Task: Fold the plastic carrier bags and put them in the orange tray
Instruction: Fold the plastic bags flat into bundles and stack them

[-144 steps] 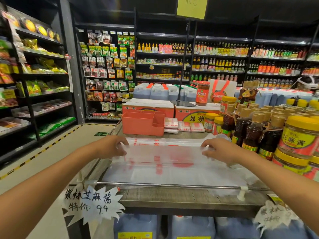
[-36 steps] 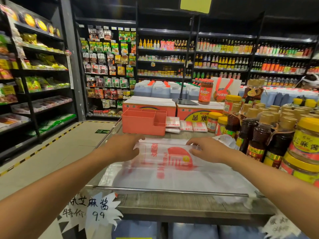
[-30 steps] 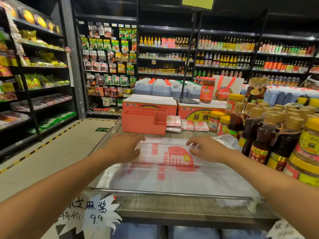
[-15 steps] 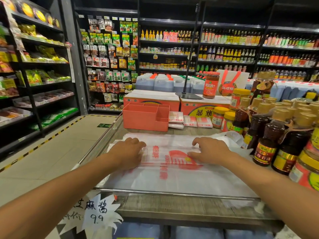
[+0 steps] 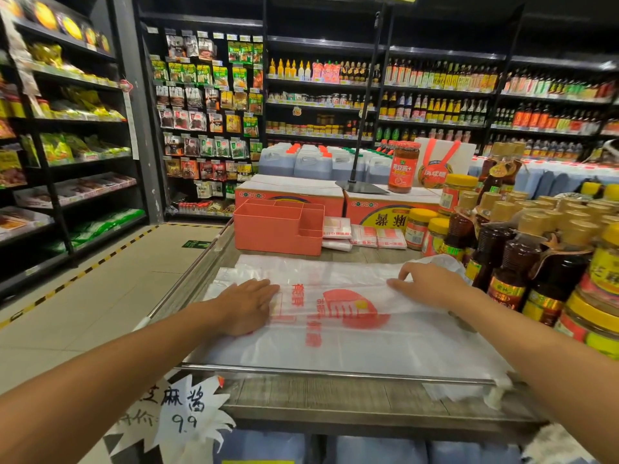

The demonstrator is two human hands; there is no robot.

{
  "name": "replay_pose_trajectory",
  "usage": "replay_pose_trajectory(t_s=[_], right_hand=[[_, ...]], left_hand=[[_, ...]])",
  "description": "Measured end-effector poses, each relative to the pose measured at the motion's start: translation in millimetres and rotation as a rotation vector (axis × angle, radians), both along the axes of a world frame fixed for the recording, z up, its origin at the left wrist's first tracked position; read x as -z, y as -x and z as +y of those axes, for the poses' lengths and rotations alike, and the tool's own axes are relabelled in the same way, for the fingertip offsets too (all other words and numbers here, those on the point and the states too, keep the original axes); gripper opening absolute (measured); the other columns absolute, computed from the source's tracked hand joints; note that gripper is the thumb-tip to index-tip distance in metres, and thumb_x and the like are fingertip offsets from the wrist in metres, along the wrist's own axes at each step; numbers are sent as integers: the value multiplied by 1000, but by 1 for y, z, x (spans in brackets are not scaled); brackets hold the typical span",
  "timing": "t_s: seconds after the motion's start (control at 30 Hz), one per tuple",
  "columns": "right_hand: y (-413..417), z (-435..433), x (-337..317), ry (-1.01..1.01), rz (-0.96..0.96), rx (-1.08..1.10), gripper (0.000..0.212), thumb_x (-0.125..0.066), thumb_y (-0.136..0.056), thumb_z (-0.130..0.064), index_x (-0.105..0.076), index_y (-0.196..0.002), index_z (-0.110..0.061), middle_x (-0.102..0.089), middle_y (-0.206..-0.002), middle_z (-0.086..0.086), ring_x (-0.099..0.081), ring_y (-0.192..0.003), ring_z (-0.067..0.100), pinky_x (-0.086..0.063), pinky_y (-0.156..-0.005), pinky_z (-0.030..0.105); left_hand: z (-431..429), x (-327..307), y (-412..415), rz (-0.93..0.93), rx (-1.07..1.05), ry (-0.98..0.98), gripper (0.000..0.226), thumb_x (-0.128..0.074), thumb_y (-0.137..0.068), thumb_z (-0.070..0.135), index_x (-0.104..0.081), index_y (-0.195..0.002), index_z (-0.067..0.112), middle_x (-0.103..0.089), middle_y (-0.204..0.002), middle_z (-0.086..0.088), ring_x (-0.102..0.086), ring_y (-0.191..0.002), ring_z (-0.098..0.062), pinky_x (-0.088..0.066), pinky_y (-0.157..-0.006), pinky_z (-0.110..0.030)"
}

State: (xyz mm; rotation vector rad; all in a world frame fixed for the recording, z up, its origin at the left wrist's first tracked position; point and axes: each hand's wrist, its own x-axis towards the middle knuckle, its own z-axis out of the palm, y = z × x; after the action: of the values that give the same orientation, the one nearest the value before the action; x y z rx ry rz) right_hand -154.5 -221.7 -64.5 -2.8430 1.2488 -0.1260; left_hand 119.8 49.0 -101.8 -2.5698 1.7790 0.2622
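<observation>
Left grip (image 5: 246, 304) is lying released, palm down, with its fingers straight and together, pressing the left part of a translucent white plastic carrier bag with red print (image 5: 335, 343). Right grip (image 5: 427, 284) is also released and grasping nothing: its fingers are lightly arched and spread, and the fingertips (image 5: 403, 267) are resting on the right part of the same bag. Both bare forearms are reaching in from the near edge.

The bag is lying spread out across the grey wood-grain surface (image 5: 335, 400), with its long side running left to right. Its near edge is reaching the thin metal rail (image 5: 335, 371), and its rumpled right end is sitting just beside the dark sauce bottles with tan caps (image 5: 502, 262).

An orange plastic tray with compartments (image 5: 278, 231) is standing upright beyond the bag, apart from it, and its visible compartments are showing no bags. Small flat white packets with red print (image 5: 363, 234) are lying on the surface, just right of the tray. Whether they are folded bags cannot be told. Orange-and-white cardboard boxes (image 5: 291, 192) are standing behind the tray. A white star-shaped price card with handwriting (image 5: 181, 406) is hanging at the surface's near left corner.
</observation>
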Motion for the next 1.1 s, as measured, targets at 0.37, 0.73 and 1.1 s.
replay_pose_trajectory(t_s=[0.37, 0.73, 1.1], right_hand=[[11, -6, -2, 221, 300, 43, 64, -23, -100, -71, -64, -118, -25, -68, -117, -1, -61, -110, 21, -47, -80, 34], [-104, 104, 4, 42, -49, -465, 55, -48, -102, -32, -38, -153, -16, -41, -157, 9, -39, -142, 29, -38, -114, 46], [-155, 128, 47, -93, 9, -322, 74, -17, -104, -58, -9, -162, -13, -6, -171, 4, -5, -156, 27, -6, -126, 51]], left_hand=[[-3, 10, -5, -33, -8, -53, 62, -13, -108, 54, 5, -164, 31, 11, -171, 3, 10, -158, -20, 5, -127, -46], [-3, 10, -4, -55, -21, -48, 64, -14, -106, 59, 4, -163, 35, 9, -172, 5, 9, -158, -19, 5, -125, -53], [-5, 14, -5, -58, -43, -47, 66, -15, -106, 58, 6, -163, 32, 12, -171, 7, 11, -158, -17, 6, -125, -52]])
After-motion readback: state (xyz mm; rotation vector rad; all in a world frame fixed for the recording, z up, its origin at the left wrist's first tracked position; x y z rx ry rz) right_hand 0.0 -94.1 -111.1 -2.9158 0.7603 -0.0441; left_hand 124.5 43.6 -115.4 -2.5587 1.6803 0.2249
